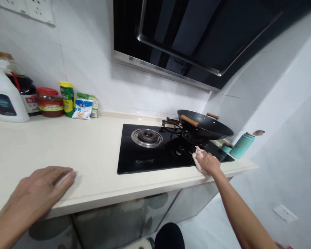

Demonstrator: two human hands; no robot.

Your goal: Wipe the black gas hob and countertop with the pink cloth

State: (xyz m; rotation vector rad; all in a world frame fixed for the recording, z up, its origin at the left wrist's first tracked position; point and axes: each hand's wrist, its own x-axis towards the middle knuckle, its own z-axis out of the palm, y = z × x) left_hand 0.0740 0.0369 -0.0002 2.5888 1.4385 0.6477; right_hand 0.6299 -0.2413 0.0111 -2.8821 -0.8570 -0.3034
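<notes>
My right hand [209, 162] grips a pale pinkish cloth [198, 159] and presses it on the front of the black glass gas stove [155, 166], beside the control knobs [180, 149]. Part of the cloth hangs over the stove's front edge onto the counter. My left hand [45, 185] rests on the cream countertop [98, 152], left of the stove, with thumb and fingers apart and nothing in it. A black wok [209, 126] with wooden handles sits on the right burner. The left burner [147, 137] is bare, and a loose pan support [171, 125] lies behind the knobs.
A white spray bottle [9, 95], a red-lidded jar [49, 103], a green shaker [67, 98] and a small packet [82, 109] line the wall at left. An open turquoise flask [242, 145] stands right of the stove. The range hood [171, 38] hangs overhead.
</notes>
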